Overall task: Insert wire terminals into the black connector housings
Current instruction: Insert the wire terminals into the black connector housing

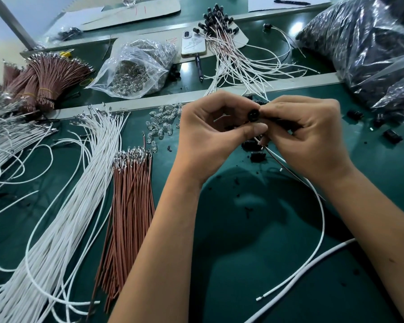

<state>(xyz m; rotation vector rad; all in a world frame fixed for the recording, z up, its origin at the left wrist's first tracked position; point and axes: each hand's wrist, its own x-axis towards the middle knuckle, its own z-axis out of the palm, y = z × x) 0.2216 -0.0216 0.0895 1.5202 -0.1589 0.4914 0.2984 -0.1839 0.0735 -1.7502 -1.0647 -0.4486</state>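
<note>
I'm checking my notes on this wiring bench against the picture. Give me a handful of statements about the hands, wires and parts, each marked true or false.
1. Both hands hold a black connector housing between them above the table. True: the left hand and right hand pinch it.
2. The brown wire bundle lies right of the hands. False: it lies to their left, beside the white wire bundle.
3. A phone lies at the far side of the green table. True.
4. The clear bag of metal terminals rests in the left hand. False: it sits on the table, beyond the hands.
5. Loose black housings lie right of the hands. True.
</note>
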